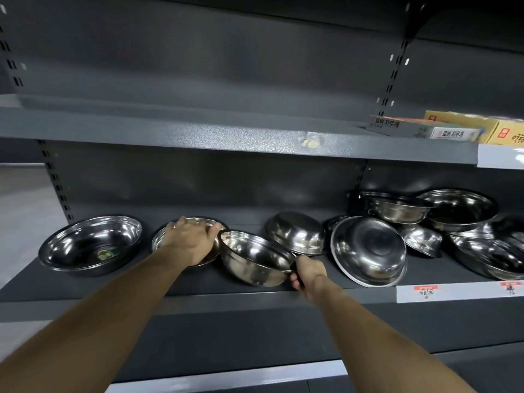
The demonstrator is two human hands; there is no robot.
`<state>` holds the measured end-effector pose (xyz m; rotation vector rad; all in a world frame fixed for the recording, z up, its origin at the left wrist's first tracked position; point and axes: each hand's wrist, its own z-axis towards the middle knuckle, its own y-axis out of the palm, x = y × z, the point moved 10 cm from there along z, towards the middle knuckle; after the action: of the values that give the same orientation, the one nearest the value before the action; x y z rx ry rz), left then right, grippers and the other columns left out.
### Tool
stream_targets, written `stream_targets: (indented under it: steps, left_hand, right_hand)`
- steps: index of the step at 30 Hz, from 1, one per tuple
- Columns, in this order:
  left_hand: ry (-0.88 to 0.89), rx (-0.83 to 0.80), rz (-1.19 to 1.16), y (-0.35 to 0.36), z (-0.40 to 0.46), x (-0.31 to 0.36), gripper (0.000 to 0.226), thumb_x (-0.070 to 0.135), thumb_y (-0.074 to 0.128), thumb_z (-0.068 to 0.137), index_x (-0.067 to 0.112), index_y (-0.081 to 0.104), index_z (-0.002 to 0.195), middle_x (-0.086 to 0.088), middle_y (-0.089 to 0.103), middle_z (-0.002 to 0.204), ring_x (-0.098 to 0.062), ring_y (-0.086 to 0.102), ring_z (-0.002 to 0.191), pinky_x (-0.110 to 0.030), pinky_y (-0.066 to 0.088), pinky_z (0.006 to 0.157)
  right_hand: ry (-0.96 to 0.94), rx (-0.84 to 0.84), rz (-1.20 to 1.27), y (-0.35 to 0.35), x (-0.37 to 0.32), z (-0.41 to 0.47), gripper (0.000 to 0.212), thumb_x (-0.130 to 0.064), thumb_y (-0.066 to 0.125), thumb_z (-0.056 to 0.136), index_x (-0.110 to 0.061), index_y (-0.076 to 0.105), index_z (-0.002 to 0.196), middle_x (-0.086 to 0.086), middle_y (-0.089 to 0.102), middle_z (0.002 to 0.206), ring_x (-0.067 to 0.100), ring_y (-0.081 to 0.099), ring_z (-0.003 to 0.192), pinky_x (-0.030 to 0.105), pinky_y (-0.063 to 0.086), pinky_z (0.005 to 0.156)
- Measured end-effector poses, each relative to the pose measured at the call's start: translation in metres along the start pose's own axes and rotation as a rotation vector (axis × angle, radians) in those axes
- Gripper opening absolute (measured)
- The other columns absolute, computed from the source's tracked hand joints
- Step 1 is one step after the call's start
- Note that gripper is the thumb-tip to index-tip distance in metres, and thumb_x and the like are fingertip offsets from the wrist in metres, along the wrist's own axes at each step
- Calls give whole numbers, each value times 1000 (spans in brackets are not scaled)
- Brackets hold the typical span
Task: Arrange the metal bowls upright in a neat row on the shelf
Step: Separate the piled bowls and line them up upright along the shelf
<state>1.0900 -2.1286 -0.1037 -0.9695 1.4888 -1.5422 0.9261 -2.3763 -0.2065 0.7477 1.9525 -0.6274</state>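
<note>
- The left hand [189,239] lies palm-down over the second bowl [158,239] from the left; its fingers are loosely spread and curl over that bowl's far rim.
- The right hand [307,275] pinches the near-right rim of a third bowl [255,260], thumb on top and fingers tucked beneath — the bowl is tipped, its opening facing up and to the left, and it touches the second bowl.
- At the far left of the shelf [198,287] an upright bowl [90,245] stands apart from the others, a small greenish sticker showing inside it.
- Just right of the held bowl, an overturned bowl [297,232] leans with its base toward the camera; beside it a tilted bowl [368,251] stands nearly on its rim.
- Farther right is a jumbled pile of bowls [459,222], some upright, some tipped, resting on one another.
- On the upper shelf [198,134], at the right, lie flat boxes [442,129] with printed labels.
- Price tags [425,292] are fixed to the lower shelf's front edge at the right.
</note>
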Motion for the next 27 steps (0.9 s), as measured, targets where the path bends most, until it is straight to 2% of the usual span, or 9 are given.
stream_targets:
  steps: [9, 12, 15, 17, 23, 27]
  left_hand:
    - [-112, -5, 57, -4, -7, -42, 63, 47, 12, 103, 12, 42, 146, -12, 44, 150, -30, 33, 143, -47, 28, 115]
    - [-134, -6, 31, -4, -9, -51, 61, 44, 13, 103, 12, 42, 146, -12, 44, 149, -30, 32, 142, -47, 28, 116]
    - [-148, -2, 24, -6, -11, -61, 60, 43, 14, 103, 12, 40, 147, -13, 41, 151, -31, 29, 144, -49, 26, 117]
    - [-151, 0, 40, -8, -13, -70, 57, 41, 17, 103, 11, 40, 146, -13, 40, 153, -31, 27, 146, -49, 24, 118]
    - [-145, -44, 122, -5, -23, -97, 55, 43, 30, 101, 15, 36, 148, -12, 38, 152, -32, 26, 145, -50, 25, 116]
    - [-136, -72, 101, 1, -32, -112, 59, 44, 30, 101, 17, 26, 154, -13, 27, 160, -35, 21, 147, -51, 21, 119]
  right_hand:
    - [-121, 12, 145, 16, -30, -3, 13, -5, 51, 82, -4, 60, 74, 1, 54, 34, 12, 46, 25, 16, 34, 30]
    - [-141, -4, 194, 27, -41, -3, 19, -5, 50, 86, 2, 63, 98, 3, 59, 38, 11, 51, 27, 16, 39, 31]
    - [-161, -59, 223, 47, -51, -4, 37, -8, 51, 94, 7, 53, 127, 2, 62, 40, 10, 53, 28, 16, 42, 31]
    - [-172, -105, 247, 64, -58, -8, 43, -15, 53, 98, 5, 45, 136, 7, 66, 50, 11, 55, 29, 18, 45, 32]
    - [-172, -221, 262, 119, -66, -24, 20, -15, 44, 104, -3, 47, 120, 19, 65, 89, 13, 60, 34, 22, 51, 35]
    - [-134, -277, 257, 153, -59, -34, 17, -11, 42, 103, -2, 46, 117, 19, 65, 92, 16, 63, 38, 25, 54, 39]
